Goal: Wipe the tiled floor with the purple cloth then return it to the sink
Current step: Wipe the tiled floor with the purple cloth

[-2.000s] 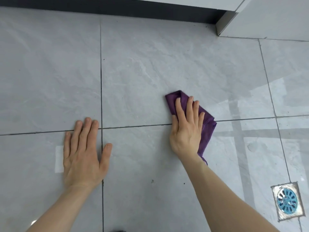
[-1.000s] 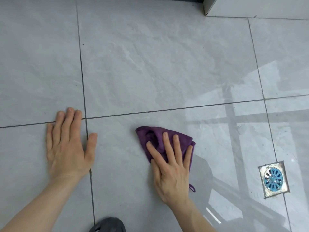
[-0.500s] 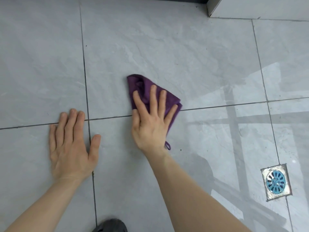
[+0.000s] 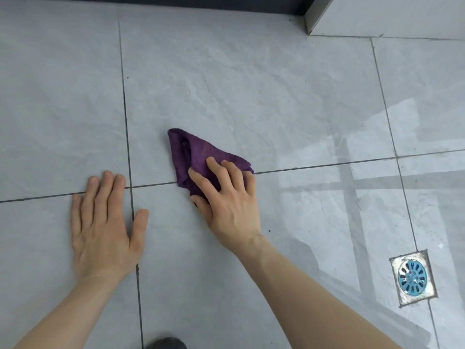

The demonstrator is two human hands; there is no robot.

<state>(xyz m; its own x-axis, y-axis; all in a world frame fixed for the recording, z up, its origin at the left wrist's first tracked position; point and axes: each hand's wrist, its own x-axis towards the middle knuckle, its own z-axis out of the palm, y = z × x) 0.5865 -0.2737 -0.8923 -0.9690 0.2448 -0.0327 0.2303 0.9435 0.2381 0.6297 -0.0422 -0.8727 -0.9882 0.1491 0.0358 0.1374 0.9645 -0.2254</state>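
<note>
Two bare hands rest on a grey tiled floor (image 4: 251, 79), seen from above. Compared with half a second ago, the right hand (image 4: 227, 205) now curls its fingers, bunching the purple cloth (image 4: 193, 153) rather than pressing flat, and more cloth shows beyond the fingertips; the left hand (image 4: 103, 227) has not moved. That left hand lies flat, fingers spread, palm down, holding nothing. The cloth is a crumpled, roughly triangular fold of deep purple towelling, lying across a dark grout line (image 4: 327, 165) near the middle of the floor. Pale window reflections gleam on the tiles to the right. A square metal floor drain (image 4: 412, 277) with a blue grate sits well apart at the lower right.
</note>
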